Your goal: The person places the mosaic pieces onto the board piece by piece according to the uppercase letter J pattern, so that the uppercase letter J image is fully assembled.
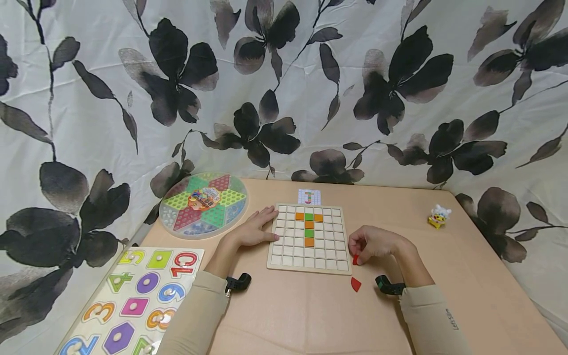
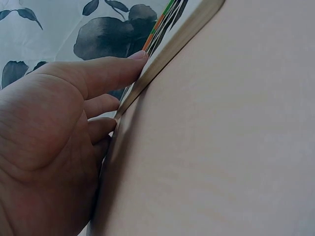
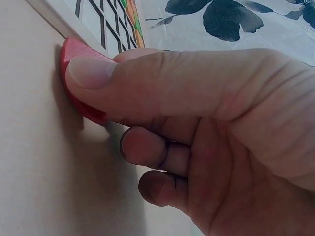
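Observation:
A white grid board [image 1: 288, 260] with a wooden rim lies on the table, with several orange squares and two green squares [image 1: 308, 233] set in its cells in a T-like shape. My left hand [image 1: 255, 228] touches the board's left edge with thumb and fingers fairly straight. By the right edge, my right hand [image 1: 377, 244] pinches a red wedge-shaped piece [image 3: 81, 59] with a curved side between thumb and a finger. In the head view that piece is mostly covered by the fingers. Another red wedge piece [image 1: 356, 284] lies on the table below the board's lower right corner.
Behind the board is a small card [image 1: 309, 196] printed with a grid pattern. A round star-patterned game board [image 1: 230, 209] lies at the back left, and a number-and-shape puzzle board [image 1: 153, 286] at the front left. A small toy figure [image 1: 438, 216] stands at the right.

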The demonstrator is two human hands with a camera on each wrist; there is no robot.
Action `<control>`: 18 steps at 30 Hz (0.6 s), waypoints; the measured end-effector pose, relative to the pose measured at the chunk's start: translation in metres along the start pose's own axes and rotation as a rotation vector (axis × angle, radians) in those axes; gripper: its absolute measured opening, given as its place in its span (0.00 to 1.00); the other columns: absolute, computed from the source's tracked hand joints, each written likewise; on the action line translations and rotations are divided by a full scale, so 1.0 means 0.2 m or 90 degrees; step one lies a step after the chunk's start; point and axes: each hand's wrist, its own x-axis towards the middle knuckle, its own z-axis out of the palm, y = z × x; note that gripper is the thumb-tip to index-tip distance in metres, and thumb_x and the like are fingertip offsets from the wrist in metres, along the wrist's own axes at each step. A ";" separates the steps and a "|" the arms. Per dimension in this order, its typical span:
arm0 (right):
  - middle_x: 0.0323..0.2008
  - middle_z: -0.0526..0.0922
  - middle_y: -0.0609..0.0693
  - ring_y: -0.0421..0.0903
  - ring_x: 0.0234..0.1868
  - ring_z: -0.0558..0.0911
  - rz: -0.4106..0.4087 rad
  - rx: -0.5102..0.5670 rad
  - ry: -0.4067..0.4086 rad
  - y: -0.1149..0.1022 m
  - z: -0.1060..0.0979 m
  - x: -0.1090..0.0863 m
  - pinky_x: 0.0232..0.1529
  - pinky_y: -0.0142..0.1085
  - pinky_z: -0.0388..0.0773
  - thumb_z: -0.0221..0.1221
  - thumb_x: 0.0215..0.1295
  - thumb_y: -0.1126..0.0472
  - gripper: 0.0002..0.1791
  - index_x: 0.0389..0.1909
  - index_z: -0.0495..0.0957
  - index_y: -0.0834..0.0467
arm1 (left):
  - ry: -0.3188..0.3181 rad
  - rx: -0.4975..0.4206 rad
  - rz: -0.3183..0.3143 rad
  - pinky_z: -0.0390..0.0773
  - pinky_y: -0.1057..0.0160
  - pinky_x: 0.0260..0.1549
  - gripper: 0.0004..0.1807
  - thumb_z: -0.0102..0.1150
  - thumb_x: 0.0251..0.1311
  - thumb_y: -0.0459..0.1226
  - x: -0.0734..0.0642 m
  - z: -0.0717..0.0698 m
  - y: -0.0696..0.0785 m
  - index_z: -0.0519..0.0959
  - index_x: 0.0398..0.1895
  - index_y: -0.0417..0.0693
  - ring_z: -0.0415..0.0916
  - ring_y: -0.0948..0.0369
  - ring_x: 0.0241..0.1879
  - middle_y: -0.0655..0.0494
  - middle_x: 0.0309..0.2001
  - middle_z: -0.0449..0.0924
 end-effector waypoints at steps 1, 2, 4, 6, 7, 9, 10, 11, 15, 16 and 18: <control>0.26 0.77 0.48 0.47 0.32 0.75 0.000 0.002 -0.002 0.00 0.00 0.00 0.33 0.33 0.74 0.75 0.53 0.72 0.10 0.32 0.82 0.64 | 0.000 0.000 0.000 0.33 0.50 0.84 0.49 0.66 0.65 0.55 0.00 0.00 0.00 0.55 0.84 0.48 0.34 0.51 0.85 0.51 0.86 0.40; 0.26 0.77 0.48 0.47 0.32 0.75 -0.001 0.005 -0.004 0.00 0.00 0.00 0.33 0.33 0.73 0.75 0.53 0.72 0.10 0.33 0.82 0.64 | 0.001 0.000 0.000 0.33 0.50 0.84 0.49 0.66 0.65 0.55 0.00 0.00 0.00 0.56 0.84 0.49 0.34 0.51 0.85 0.51 0.86 0.40; 0.26 0.76 0.48 0.47 0.32 0.75 -0.002 0.010 -0.009 0.00 0.00 0.00 0.33 0.33 0.73 0.74 0.54 0.72 0.10 0.33 0.82 0.65 | 0.000 0.000 -0.001 0.33 0.50 0.84 0.49 0.66 0.65 0.55 0.00 0.00 0.00 0.56 0.84 0.49 0.34 0.51 0.85 0.51 0.86 0.40; 0.26 0.77 0.49 0.48 0.32 0.75 -0.002 0.015 -0.012 0.00 -0.01 -0.01 0.34 0.34 0.73 0.74 0.55 0.71 0.09 0.33 0.82 0.65 | 0.000 0.000 -0.002 0.33 0.51 0.84 0.49 0.66 0.65 0.56 0.00 0.00 0.00 0.56 0.84 0.49 0.34 0.51 0.85 0.51 0.86 0.40; 0.27 0.79 0.50 0.48 0.33 0.76 -0.003 0.017 -0.012 -0.01 -0.01 -0.01 0.35 0.34 0.74 0.73 0.56 0.71 0.09 0.33 0.82 0.65 | -0.001 -0.001 -0.002 0.33 0.50 0.84 0.49 0.66 0.65 0.56 0.00 0.00 0.00 0.56 0.84 0.49 0.34 0.51 0.85 0.51 0.86 0.40; 0.28 0.81 0.52 0.49 0.34 0.77 -0.008 0.017 -0.008 -0.01 -0.02 -0.02 0.36 0.35 0.76 0.73 0.58 0.70 0.08 0.34 0.83 0.64 | -0.002 -0.003 -0.003 0.33 0.50 0.84 0.50 0.66 0.65 0.56 0.00 0.00 0.00 0.56 0.84 0.49 0.34 0.51 0.85 0.51 0.86 0.40; 0.29 0.83 0.53 0.49 0.34 0.78 -0.011 0.018 -0.004 -0.02 -0.02 -0.03 0.37 0.35 0.77 0.72 0.59 0.70 0.07 0.35 0.83 0.64 | -0.002 -0.004 -0.003 0.33 0.50 0.84 0.50 0.66 0.65 0.56 0.00 0.00 0.00 0.56 0.84 0.49 0.34 0.51 0.85 0.52 0.86 0.40; 0.30 0.84 0.53 0.49 0.34 0.78 -0.016 0.016 0.003 -0.02 -0.03 -0.03 0.37 0.35 0.77 0.72 0.59 0.69 0.06 0.35 0.83 0.63 | -0.002 -0.006 -0.004 0.33 0.50 0.84 0.50 0.66 0.65 0.56 0.00 0.00 0.00 0.56 0.84 0.49 0.34 0.51 0.85 0.52 0.86 0.40; 0.30 0.85 0.55 0.48 0.34 0.79 -0.043 0.010 0.038 -0.04 -0.05 -0.04 0.37 0.34 0.78 0.70 0.62 0.68 0.05 0.35 0.83 0.61 | -0.001 -0.010 -0.005 0.33 0.50 0.84 0.49 0.66 0.65 0.56 0.00 0.00 0.00 0.56 0.84 0.50 0.34 0.51 0.85 0.52 0.86 0.40; 0.30 0.85 0.55 0.48 0.33 0.79 -0.048 0.011 0.047 -0.04 -0.05 -0.04 0.37 0.34 0.77 0.70 0.62 0.67 0.05 0.35 0.83 0.60 | -0.001 -0.011 -0.004 0.33 0.50 0.84 0.49 0.66 0.65 0.55 0.00 0.00 0.00 0.56 0.84 0.50 0.34 0.51 0.85 0.52 0.86 0.40; 0.30 0.85 0.55 0.48 0.33 0.79 -0.058 0.018 0.063 -0.06 -0.05 -0.03 0.37 0.34 0.77 0.70 0.63 0.67 0.04 0.35 0.84 0.60 | -0.002 -0.012 -0.004 0.32 0.50 0.84 0.49 0.66 0.65 0.55 0.00 0.00 0.00 0.56 0.84 0.50 0.34 0.51 0.85 0.52 0.86 0.40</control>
